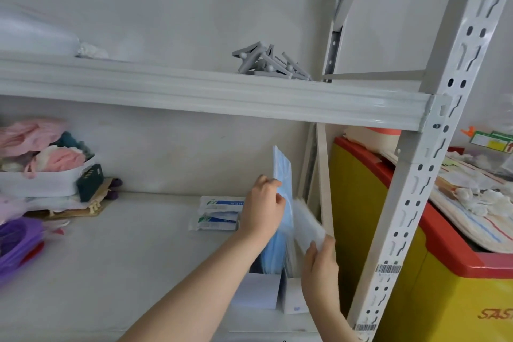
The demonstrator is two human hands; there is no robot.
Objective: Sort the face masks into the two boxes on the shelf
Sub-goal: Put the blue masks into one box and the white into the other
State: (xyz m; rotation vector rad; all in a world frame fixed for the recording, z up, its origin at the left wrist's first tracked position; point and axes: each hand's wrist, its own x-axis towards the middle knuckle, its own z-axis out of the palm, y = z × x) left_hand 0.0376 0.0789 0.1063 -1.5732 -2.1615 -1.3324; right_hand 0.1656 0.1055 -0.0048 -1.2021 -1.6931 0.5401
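- While the head camera (the only view) looks down at a white shelf [111, 258], the left hand [265, 203] grips a stack of blue masks [283, 172] by its edge, fingers curled round it.
- The blue masks stand upright, their lower ends inside the left box [258, 290], a white carton at the shelf's front right.
- The right hand [319, 266] pinches the lower end of a white mask [306, 223] between thumb and fingers (the mask is blurred). It is tilted just right of the blue stack, above the right box [294, 297].
- The two boxes stand side by side, touching.
- Behind the left hand, two wrapped packets [219, 211] lie flat on the shelf.
- At far left, a white basket [41, 184] holds pink cloth, with a purple tub [16, 241] in front of it.
- Grey brackets [272, 64] lie heaped on the upper shelf.
- Right of the slotted post [416, 175] stands a yellow chest [374, 216] with a red rim.
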